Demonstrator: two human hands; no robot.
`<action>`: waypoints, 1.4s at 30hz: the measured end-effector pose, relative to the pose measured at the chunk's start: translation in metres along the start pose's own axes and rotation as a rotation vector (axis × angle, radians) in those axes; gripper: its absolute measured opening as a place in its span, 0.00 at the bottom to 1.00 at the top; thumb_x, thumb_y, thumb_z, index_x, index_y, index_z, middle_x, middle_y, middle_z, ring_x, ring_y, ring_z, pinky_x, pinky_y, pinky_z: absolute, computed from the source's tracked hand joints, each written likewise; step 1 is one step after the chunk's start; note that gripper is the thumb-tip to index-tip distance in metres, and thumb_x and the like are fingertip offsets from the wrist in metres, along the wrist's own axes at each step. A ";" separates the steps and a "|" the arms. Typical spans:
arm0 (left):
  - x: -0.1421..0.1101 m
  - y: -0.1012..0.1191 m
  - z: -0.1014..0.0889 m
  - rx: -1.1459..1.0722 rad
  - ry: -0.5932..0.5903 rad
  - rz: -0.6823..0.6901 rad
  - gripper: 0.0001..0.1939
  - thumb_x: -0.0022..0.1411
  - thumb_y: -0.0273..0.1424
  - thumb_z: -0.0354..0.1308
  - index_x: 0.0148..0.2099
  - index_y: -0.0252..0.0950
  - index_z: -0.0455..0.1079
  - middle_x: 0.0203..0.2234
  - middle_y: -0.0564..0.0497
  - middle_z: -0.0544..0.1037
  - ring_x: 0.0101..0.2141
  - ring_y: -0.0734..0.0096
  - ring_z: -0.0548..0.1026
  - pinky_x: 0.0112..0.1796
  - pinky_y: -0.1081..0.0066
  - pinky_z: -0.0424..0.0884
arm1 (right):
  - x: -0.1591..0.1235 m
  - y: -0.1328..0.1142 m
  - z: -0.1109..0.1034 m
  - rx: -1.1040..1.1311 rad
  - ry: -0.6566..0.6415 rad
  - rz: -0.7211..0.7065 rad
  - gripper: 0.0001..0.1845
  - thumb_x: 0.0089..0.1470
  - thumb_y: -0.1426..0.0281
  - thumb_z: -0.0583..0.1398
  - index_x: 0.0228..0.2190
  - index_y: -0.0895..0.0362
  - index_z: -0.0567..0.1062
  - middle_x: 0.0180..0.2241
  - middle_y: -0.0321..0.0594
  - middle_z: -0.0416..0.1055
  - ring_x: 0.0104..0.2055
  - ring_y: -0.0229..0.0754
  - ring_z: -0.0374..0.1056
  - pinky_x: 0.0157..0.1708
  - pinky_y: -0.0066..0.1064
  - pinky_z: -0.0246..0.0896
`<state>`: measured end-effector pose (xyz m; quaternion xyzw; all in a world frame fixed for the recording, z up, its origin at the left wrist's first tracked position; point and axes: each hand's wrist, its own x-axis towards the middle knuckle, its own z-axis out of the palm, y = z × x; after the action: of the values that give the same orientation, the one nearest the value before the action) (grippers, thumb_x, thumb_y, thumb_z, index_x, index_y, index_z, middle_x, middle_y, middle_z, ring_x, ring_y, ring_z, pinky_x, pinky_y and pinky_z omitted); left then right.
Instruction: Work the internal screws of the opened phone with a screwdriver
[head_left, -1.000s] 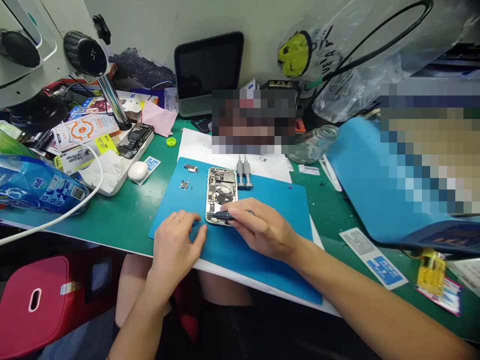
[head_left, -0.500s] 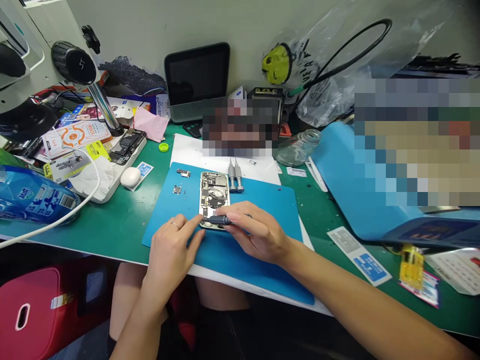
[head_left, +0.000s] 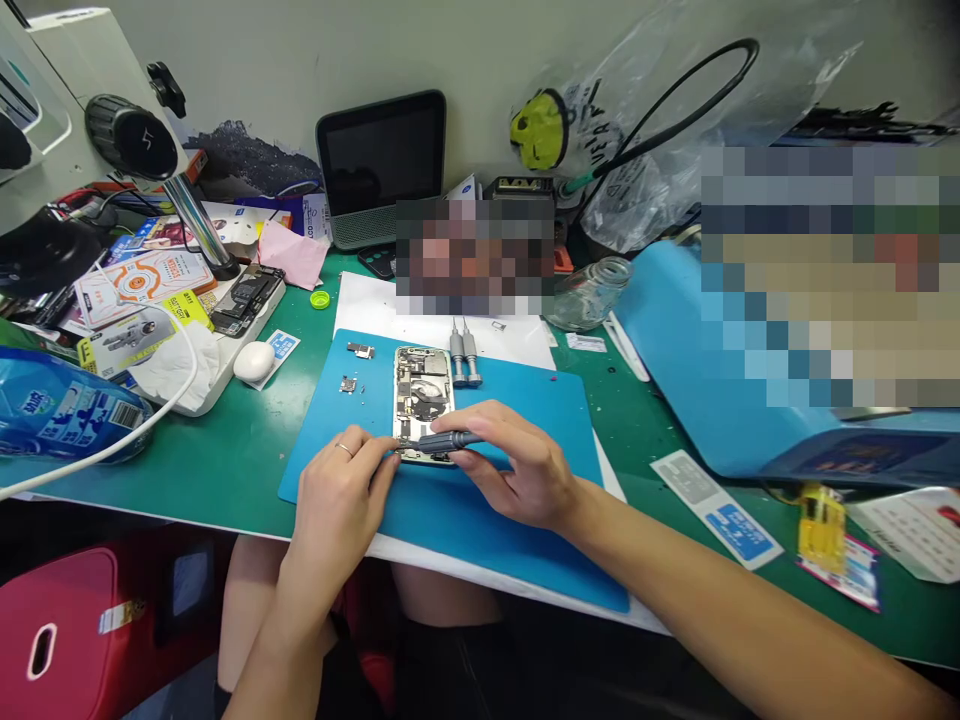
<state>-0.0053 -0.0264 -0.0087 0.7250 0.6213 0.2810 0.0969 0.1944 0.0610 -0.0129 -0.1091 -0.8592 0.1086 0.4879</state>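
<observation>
An opened phone [head_left: 424, 385] lies on the blue mat [head_left: 517, 500], its inner parts bare. My right hand [head_left: 525, 465] grips a dark screwdriver [head_left: 450, 441], held nearly flat across the phone's lower end with its tip pointing left. At the phone's lower left corner, my left hand [head_left: 341, 490] has index finger and thumb drawn together by the screwdriver tip. Whatever is between those fingertips is too small to make out. Two grey screwdrivers [head_left: 465, 355] lie just beyond the phone. Small phone parts [head_left: 348, 384] and a metal piece [head_left: 361, 351] rest to its left.
A microscope [head_left: 135, 135] stands at the left over boxes and another opened phone [head_left: 247, 298]. Behind the mat are a dark-screened display [head_left: 381, 160] and a glass jar [head_left: 592, 295]. A blue bin-like case [head_left: 675, 350] occupies the right side. A blue bottle [head_left: 64, 405] lies left.
The whole view has shifted slightly left. The screwdriver still lies over the phone's lower end, and more of its handle shows in my right hand. My left fingertips remain at the phone's corner.
</observation>
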 end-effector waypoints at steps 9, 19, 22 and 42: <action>0.011 -0.002 0.000 -0.029 -0.021 -0.010 0.07 0.72 0.31 0.53 0.43 0.39 0.72 0.37 0.52 0.77 0.38 0.68 0.76 0.39 0.69 0.69 | -0.006 0.006 0.002 0.128 0.082 0.165 0.35 0.60 0.78 0.59 0.64 0.51 0.56 0.42 0.44 0.77 0.42 0.44 0.77 0.41 0.40 0.76; 0.010 -0.002 0.001 -0.054 -0.019 -0.036 0.06 0.70 0.33 0.57 0.46 0.40 0.74 0.36 0.52 0.78 0.35 0.70 0.76 0.34 0.71 0.68 | -0.009 0.005 0.003 0.167 0.094 0.288 0.31 0.61 0.76 0.58 0.62 0.49 0.58 0.41 0.42 0.77 0.43 0.43 0.77 0.45 0.42 0.76; 0.011 -0.001 0.002 -0.051 -0.007 -0.017 0.07 0.71 0.33 0.56 0.46 0.40 0.74 0.37 0.51 0.78 0.36 0.69 0.76 0.35 0.71 0.69 | -0.008 0.005 0.004 0.160 0.094 0.300 0.30 0.61 0.76 0.58 0.62 0.49 0.58 0.42 0.41 0.77 0.43 0.43 0.77 0.46 0.43 0.77; 0.012 -0.004 0.001 -0.035 -0.015 0.025 0.06 0.71 0.31 0.54 0.43 0.40 0.73 0.35 0.53 0.77 0.37 0.69 0.75 0.39 0.69 0.67 | -0.006 0.005 0.004 0.170 0.066 0.243 0.33 0.60 0.79 0.58 0.64 0.52 0.56 0.42 0.44 0.75 0.43 0.41 0.75 0.45 0.40 0.76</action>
<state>-0.0070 -0.0144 -0.0080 0.7330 0.6064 0.2877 0.1107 0.1948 0.0641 -0.0215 -0.1743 -0.8108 0.2356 0.5066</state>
